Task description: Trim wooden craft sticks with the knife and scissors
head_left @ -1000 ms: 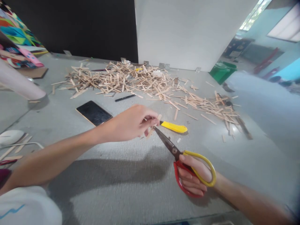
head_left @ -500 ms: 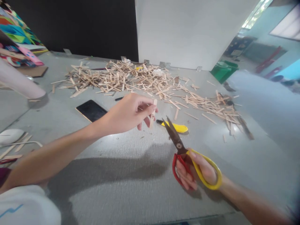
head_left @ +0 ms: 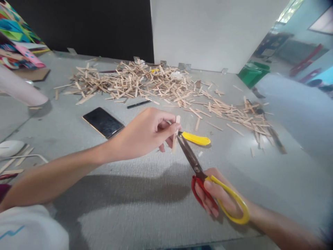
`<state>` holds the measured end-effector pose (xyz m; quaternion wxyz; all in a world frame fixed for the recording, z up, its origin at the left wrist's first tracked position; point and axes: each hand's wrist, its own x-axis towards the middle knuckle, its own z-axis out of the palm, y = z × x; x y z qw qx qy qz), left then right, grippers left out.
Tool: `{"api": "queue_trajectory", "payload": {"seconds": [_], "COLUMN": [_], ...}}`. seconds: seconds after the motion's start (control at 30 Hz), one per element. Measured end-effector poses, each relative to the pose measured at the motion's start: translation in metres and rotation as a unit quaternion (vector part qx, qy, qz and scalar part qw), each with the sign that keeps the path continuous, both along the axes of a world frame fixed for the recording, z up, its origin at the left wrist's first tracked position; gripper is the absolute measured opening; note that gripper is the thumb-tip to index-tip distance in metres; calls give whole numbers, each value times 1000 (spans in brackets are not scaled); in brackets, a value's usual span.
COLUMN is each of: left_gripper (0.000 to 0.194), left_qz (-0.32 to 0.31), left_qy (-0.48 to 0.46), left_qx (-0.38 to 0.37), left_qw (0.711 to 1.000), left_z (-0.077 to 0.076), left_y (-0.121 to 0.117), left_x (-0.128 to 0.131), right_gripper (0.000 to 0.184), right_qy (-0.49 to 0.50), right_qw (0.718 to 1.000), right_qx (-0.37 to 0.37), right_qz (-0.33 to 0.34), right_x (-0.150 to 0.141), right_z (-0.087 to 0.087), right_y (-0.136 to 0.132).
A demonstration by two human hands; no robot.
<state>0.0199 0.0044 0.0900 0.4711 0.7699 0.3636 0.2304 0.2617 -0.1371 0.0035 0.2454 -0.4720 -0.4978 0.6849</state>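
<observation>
Between the thumb and fingers of my left hand (head_left: 147, 133) is a short popsicle stick (head_left: 178, 121), held nearly upright above the table. A small dark mark or notch shows near the stick's middle. My right hand (head_left: 212, 194) grips scissors (head_left: 191, 158) with one red and one yellow handle. Their blade tips reach the stick just below my left thumb, and the blades look slightly parted. Just behind the tips, a yellow utility knife (head_left: 196, 138) lies on the grey table (head_left: 135, 211).
A wide pile of popsicle sticks (head_left: 130, 83) spreads along the back and right of the table. A phone (head_left: 103, 122) and a black pen (head_left: 139, 104) lie behind my left arm. A white mouse (head_left: 11, 148) is at far left; a green bin (head_left: 253, 74) stands at back right.
The scissors came away from the stick with blades apart, then returned to it. My left hand rose and turned the stick more upright, then shifted slightly right.
</observation>
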Motion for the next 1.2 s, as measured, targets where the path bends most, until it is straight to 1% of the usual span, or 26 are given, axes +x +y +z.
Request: {"api": "queue_trajectory", "payload": {"seconds": [0.1, 0.2, 0.37, 0.6, 0.8, 1.03, 1.2], "left_gripper": [29, 30, 30, 33, 29, 28, 27], "left_qz": [6, 14, 19, 25, 43, 40, 40], "left_qy": [6, 11, 12, 18, 13, 14, 1], "left_qx": [10, 29, 43, 66, 48, 39, 21], "left_qw": [1000, 999, 999, 997, 998, 998, 999], "left_z": [1, 0, -5, -12, -16, -16, -15], "left_y": [-1, -3, -4, -6, -9, -9, -9], "left_x": [0, 1, 2, 4, 6, 7, 8], "right_gripper": [84, 86, 80, 73, 66, 73, 72], "right_qy": [-31, -51, -50, -88, -75, -81, -82], "right_qw": [999, 998, 998, 996, 996, 994, 994], "right_qx": [-15, -20, 1, 8, 24, 35, 48], "right_qz": [-5, -12, -26, -33, -50, -57, -60], "right_x": [-1, -2, -3, -4, -4, -9, -10], "right_z": [5, 5, -1, -1, -13, -13, -14], "right_y": [1, 1, -2, -3, -6, -4, -5]}}
